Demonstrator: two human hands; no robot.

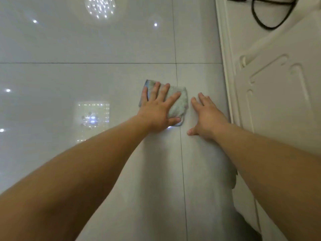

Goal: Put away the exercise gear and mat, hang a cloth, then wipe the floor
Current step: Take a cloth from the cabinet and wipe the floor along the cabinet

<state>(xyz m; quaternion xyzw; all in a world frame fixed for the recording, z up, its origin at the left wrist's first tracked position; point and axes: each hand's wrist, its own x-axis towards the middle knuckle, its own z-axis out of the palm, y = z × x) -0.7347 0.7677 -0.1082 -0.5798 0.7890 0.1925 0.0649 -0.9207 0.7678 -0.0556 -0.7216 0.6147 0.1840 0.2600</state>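
Both forearms (86, 171) come in from the bottom edge, bare, reaching down to the floor (86, 79), which is glossy white tile. L hand (157, 108) lies flat on a small pale cloth (179, 105), fingers straight & spread, thumb over the cloth's near corner. It presses, w/ no curl round it. Cloth sits on the floor across a grout line (182, 162) that runs away from the camera. R hand (206, 115) is flat on bare tile just beside the cloth, fingers straight, holding nothing; can't tell if it touches the cloth. Hands are apart, side by side. Light reflections (99, 6) show in the tile at left & top. White moulded panel (278, 94) stands along the right, w/ a black cable (258, 18) looped near the top.
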